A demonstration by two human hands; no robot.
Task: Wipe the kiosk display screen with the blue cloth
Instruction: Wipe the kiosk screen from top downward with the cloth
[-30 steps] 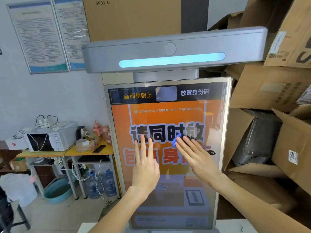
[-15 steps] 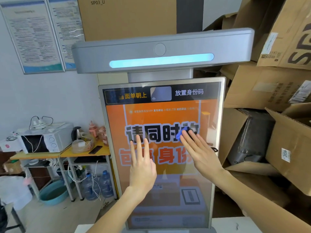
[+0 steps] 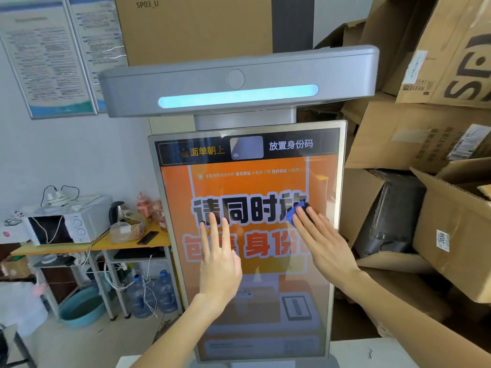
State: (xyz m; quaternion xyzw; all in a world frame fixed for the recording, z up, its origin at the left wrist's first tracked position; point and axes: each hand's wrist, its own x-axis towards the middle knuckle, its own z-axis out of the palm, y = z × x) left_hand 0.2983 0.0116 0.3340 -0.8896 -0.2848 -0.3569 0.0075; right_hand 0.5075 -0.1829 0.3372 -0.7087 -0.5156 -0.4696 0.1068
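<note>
Nearest the camera, two bare forearms reach up from the lower edge toward the kiosk display screen (image 3: 247, 296), a tall upright panel showing an orange page with large dark and orange characters. The left hand (image 3: 219, 261) lies flat against the glass left of centre, fingers straight and spread, holding nothing. The right hand (image 3: 322, 241) is also flat, fingers extended and pointing up and to the left, pressing the blue cloth (image 3: 294, 212) against the screen; only a small bunched corner of the cloth shows past the fingertips, over the right end of the row of big black characters, about mid-height on the panel. The rest of the cloth is hidden under the fingers.

Above the screen sits the kiosk's grey scanner head (image 3: 239, 81), a wide horizontal bar with a glowing pale blue light strip (image 3: 237, 96) and a round lens at its middle.

To the right, open and stacked cardboard boxes (image 3: 425, 134) crowd close beside the kiosk, one holding a dark wrapped bundle (image 3: 393, 213). To the left and farther back, a yellow worktop (image 3: 95, 244) carries a white microwave (image 3: 69, 225), a black kettle (image 3: 117, 212) and a phone (image 3: 147, 237); water bottles (image 3: 151, 293) and a teal basin (image 3: 82, 306) stand on the floor beneath. Framed notices (image 3: 47, 57) hang on the wall behind
</note>
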